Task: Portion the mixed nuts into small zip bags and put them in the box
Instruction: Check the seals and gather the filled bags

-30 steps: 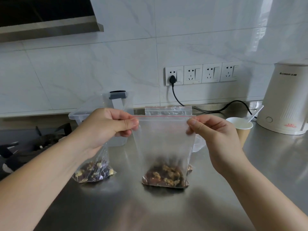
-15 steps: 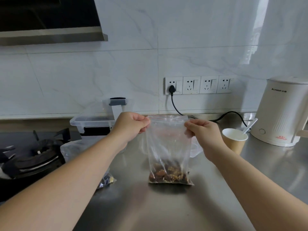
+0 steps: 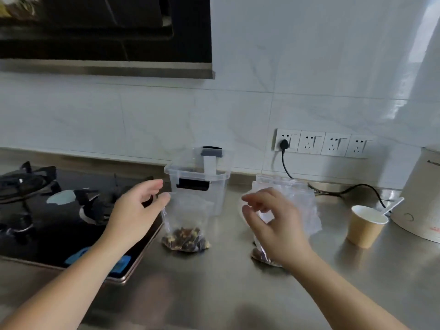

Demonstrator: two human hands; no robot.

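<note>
Left hand [image 3: 138, 208] is out over the edge of the hob, thumb and forefinger pinching the top corner of a small zip bag [image 3: 184, 225]. That bag stands on the worktop [image 3: 214, 294] with a dark heap of mixed nuts [image 3: 185, 239] settled in its bottom, directly in front of the clear box [image 3: 198, 184]. Right hand [image 3: 273, 222] hovers off to the right, fingers loosely curled and apart, holding nothing as far as the blur lets me see. Under and behind its palm sits a second bag of nuts [image 3: 262, 254], only its lower corner showing. Whether the hand touches it, I cannot tell.

Just beyond the right hand there is a stack of empty zip bags [image 3: 295, 196], crumpled and leaning near the wall. The box stands open at the back of the worktop, between the two hands, a grey latch on its far side.

Further right, a paper cup [image 3: 365, 226] with a white spoon [image 3: 392, 206] resting in it, and beside that a pale kettle [image 3: 421, 198] at the frame edge. Its black cable [image 3: 333, 190] runs along the back to a row of wall sockets [image 3: 321, 144]. On the left, a black gas hob [image 3: 59, 210] set into the steel surface, and a dark extractor hood [image 3: 107, 34] above it against white marbled tile.
</note>
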